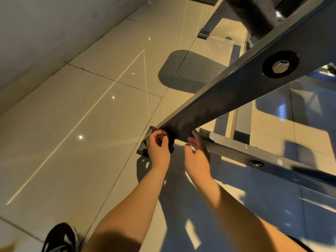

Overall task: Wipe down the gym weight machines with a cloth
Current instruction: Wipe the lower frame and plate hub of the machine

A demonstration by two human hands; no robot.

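Brown crumpled cloth (164, 140), seen from the head view, bunched tight in the curled fingers of the left hand (158, 149). Pressed against the foot of the slanted dark grey steel beam (236, 88), right at the joint with the low grey steel base rail (236, 150) and the black end plate (142, 147) on the glossy beige tile floor (72, 124).

Right hand (197, 153) just beside, fingers reaching under the beam's lower edge, tips hidden. Cannot tell whether clasping the steel or merely touching.

Risks, by judgement only:
- Pinched right fingers in the narrow angle between beam and rail, if hinged rather than welded.
- Scraped knuckles on the plate's corner or the small bolt heads (256, 163) along the rail.
- Too little fabric on metal with the wad balled so tight, leaving the joint crevice and underside likely missed.
- Loss of footing on polished tile while stooped low, black-and-white shoe (60, 237) close by.
- Bumped head on rising, with beam and large hex bolt (281, 66) close overhead.
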